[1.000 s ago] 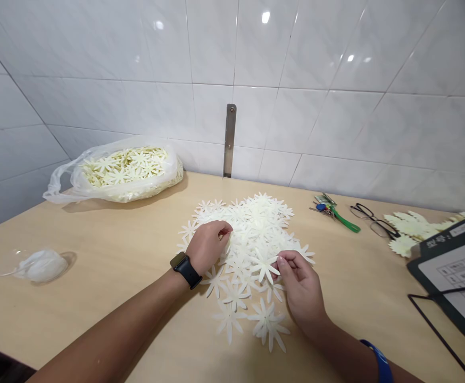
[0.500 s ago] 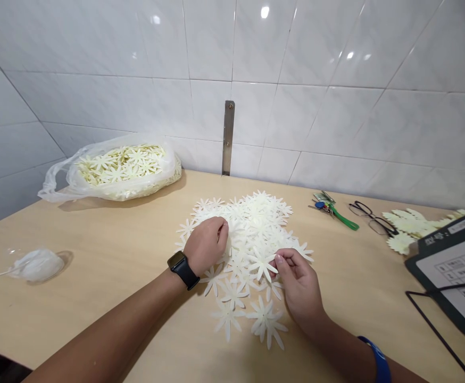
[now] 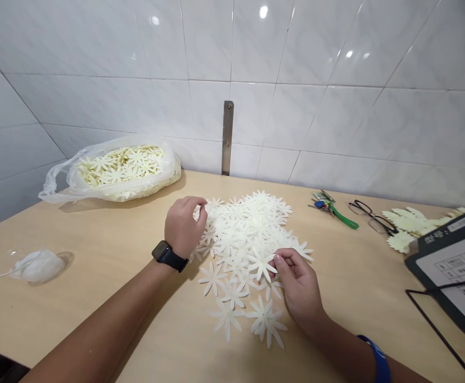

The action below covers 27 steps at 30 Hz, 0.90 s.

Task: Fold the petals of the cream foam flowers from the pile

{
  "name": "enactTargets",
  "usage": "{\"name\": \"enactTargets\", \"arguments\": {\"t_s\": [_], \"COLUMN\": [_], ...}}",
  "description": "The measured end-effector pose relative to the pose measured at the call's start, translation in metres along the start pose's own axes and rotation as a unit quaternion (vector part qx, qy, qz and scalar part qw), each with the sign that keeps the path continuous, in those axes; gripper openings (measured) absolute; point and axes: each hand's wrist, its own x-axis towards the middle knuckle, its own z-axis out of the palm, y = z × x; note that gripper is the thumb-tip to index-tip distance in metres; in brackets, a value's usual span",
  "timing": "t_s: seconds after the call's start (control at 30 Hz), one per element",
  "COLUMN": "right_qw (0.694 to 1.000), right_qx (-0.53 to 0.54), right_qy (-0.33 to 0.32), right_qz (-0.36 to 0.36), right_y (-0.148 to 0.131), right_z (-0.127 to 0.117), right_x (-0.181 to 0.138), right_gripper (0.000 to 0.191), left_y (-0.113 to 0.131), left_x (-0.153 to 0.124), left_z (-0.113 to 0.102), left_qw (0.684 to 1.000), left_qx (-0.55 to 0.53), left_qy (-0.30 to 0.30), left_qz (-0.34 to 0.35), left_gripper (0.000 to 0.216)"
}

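A heap of white flower-shaped cutouts with narrow petals lies in the middle of the table. Between its thumb and fingers, my right hand pinches one white flower cutout by a petal at the heap's near right side. My left hand, with a black watch on the wrist, hovers at the heap's left edge. Its fingers are curled in towards the thumb, and whatever they hold, if anything, is hidden. Several single flowers lie spread in front of the heap.
A plastic bag full of similar flowers stands at the back left. A small clear bag with white stuff lies at the left. To the right are keys on a green strap, glasses, pale cutouts and a dark box.
My left hand has moved left and slightly away from me, from over the heap to its left edge. My right hand keeps its flower in nearly the same place.
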Motion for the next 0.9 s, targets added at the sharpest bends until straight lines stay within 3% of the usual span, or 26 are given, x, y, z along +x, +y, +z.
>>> {"name": "enactTargets", "arguments": {"t_s": [0.1, 0.17, 0.27, 0.33, 0.5, 0.9], "right_qw": [1.000, 1.000, 1.000, 1.000, 0.998, 0.997], "right_qx": [-0.001, -0.004, -0.002, 0.001, -0.012, -0.005], "right_qy": [-0.001, 0.003, 0.003, -0.001, -0.028, -0.066], "right_qz": [0.000, 0.001, -0.003, -0.005, -0.048, -0.044], "right_y": [0.000, 0.000, 0.000, -0.001, -0.004, -0.002], "right_z": [0.000, 0.000, 0.000, 0.000, 0.001, 0.001], "right_x": [0.000, 0.000, -0.001, -0.001, -0.002, -0.002], "right_gripper": [0.019, 0.020, 0.019, 0.018, 0.020, 0.024], "left_y": [0.006, 0.014, 0.032, 0.048, 0.081, 0.083], "left_x": [-0.005, -0.010, -0.019, -0.027, -0.054, -0.064], "left_z": [0.003, 0.004, 0.002, -0.002, -0.001, 0.009], "left_qw": [0.990, 0.985, 0.988, 0.981, 0.940, 0.923], "left_qx": [0.029, 0.023, -0.022, -0.125, -0.258, -0.312], "left_qy": [-0.136, -0.168, -0.153, -0.138, -0.208, -0.216], "left_qz": [0.013, 0.014, 0.023, 0.042, 0.087, 0.069], "left_gripper": [0.013, 0.014, 0.021, 0.021, 0.015, 0.017]}}
